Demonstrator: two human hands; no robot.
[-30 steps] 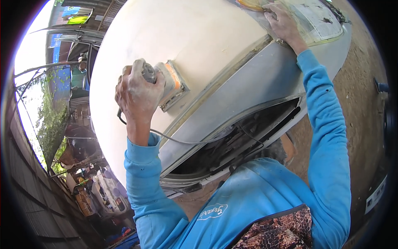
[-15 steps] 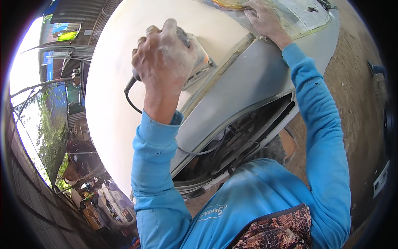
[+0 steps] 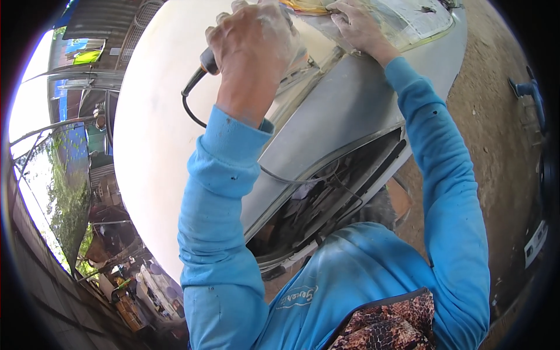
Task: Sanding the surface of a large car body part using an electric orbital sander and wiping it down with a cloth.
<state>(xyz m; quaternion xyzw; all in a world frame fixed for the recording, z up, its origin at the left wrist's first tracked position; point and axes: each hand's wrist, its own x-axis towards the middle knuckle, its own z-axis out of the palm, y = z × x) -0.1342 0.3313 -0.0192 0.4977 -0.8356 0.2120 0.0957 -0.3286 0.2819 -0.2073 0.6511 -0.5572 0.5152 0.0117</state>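
Note:
My left hand (image 3: 254,49) is wrapped over the top of an electric sander (image 3: 210,60), dusty and black with an orange part. The sander's flat pad lies on the cream roof (image 3: 157,116) of a car, close to the roof's side edge. Much of the tool is hidden under the hand. A black cord (image 3: 188,96) trails from its rear end. My right hand (image 3: 359,26) rests farther forward, fingers stretched out on the car at the roof's front corner, beside a yellow-orange item (image 3: 306,7) that is partly cut off. Pale dust coats both hands.
Below the roof edge is a grey side panel (image 3: 332,125) and an open window frame (image 3: 326,204), with the cord looping across it. Clear plastic sheeting (image 3: 402,23) covers the windscreen area. Dirt ground (image 3: 490,128) lies to the right, and cluttered objects (image 3: 134,291) stand at lower left.
My left hand has moved the sander forward and a little right along the roof edge. My right hand stays at the same front corner; the whole view has shifted slightly.

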